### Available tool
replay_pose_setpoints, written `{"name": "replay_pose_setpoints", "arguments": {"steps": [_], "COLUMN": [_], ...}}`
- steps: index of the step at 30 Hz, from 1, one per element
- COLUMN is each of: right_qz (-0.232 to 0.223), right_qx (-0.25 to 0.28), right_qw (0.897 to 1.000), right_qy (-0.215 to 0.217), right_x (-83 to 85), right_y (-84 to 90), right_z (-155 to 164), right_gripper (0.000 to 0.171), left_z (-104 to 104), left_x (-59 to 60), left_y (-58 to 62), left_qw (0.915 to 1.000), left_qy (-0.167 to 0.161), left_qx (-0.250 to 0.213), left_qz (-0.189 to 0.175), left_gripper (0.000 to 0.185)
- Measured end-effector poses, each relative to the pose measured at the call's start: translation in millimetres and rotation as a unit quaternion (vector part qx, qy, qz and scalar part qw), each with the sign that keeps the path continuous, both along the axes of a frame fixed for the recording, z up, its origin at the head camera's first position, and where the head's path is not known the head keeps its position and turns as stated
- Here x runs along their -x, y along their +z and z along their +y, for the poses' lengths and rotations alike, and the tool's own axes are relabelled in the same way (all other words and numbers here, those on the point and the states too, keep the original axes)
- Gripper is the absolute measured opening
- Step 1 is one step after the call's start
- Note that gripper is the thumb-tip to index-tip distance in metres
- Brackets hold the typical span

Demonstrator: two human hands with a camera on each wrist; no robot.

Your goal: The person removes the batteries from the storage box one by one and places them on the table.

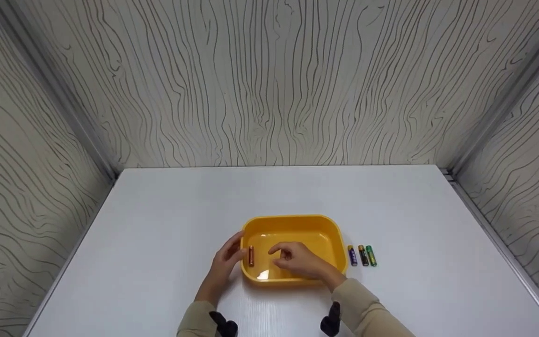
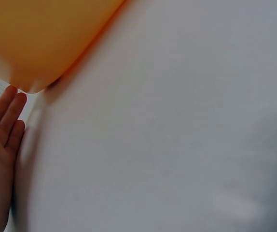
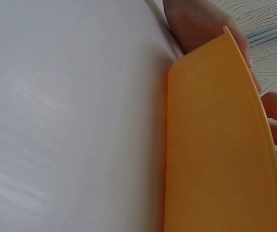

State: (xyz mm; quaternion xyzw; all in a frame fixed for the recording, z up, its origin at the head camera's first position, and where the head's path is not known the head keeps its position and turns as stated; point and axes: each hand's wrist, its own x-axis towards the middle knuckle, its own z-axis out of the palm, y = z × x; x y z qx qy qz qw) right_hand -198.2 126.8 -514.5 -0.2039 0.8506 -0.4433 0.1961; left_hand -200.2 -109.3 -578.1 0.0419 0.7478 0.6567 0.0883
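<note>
The copper-coloured battery (image 1: 251,256) lay inside the yellow tray (image 1: 293,221), close against the tray's left wall, lower centre of the head view, its long axis running toward and away from you. I judged it a small, rigid, smooth cylinder, light but dense for its size, apt to roll and to slip on the glossy plastic floor; a pinch across the middle of its barrel between thumb and fingertip looked the soundest hold, since its ends offered little purchase. The tray itself appeared to be thin, stiff plastic, light enough to slide on the white table (image 1: 157,224) if nudged. Your right hand (image 1: 300,260) was inside the tray, just right of the battery and apart from it, fingers loosely curled with nothing visible between them. Your left hand (image 1: 226,260) rested outside the tray's left wall, fingers straight and relaxed, fingertips at or touching the rim; the left wrist view showed the straight fingers (image 2: 6,113) just below the tray's corner (image 2: 37,43). The battery therefore sat between your two hands, with the wall separating it from the left one. Three further batteries, blue (image 1: 352,255), black-and-gold (image 1: 363,255) and green (image 1: 371,255), lay side by side on the table just right of the tray.
</note>
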Motion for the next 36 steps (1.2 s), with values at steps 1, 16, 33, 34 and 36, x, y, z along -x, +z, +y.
{"name": "replay_pose_setpoints", "arguments": {"steps": [1,16,33,34,36], "right_qz": [-0.005,-0.002,0.001,-0.002,-0.005], "right_qx": [-0.001,-0.003,-0.017,-0.020,-0.028], "right_qw": [1.000,1.000,0.999,0.998,0.998], "right_qy": [-0.003,-0.010,-0.049,-0.051,-0.055], "right_x": [0.8,9.4,19.5,19.7,20.1], "right_y": [-1.0,-11.0,-19.6,-19.2,-18.4], "right_z": [-2,-31,-53,-53,-54], "right_gripper": [0.026,0.027,0.056,0.057,0.058], "left_z": [0,-2,1,0,0], "left_x": [0.0,0.7,-1.2,-1.0,-0.8], "left_y": [0.2,-1.8,0.3,0.2,0.2], "left_qw": [1.0000,0.9999,0.9999,0.9999,0.9999], "left_qy": [0.000,-0.009,-0.007,-0.007,-0.008], "left_qx": [0.000,0.004,-0.004,-0.005,-0.005], "left_qz": [0.000,0.011,0.009,0.009,0.010], "left_gripper": [0.058,0.056,0.058,0.057,0.057]}}
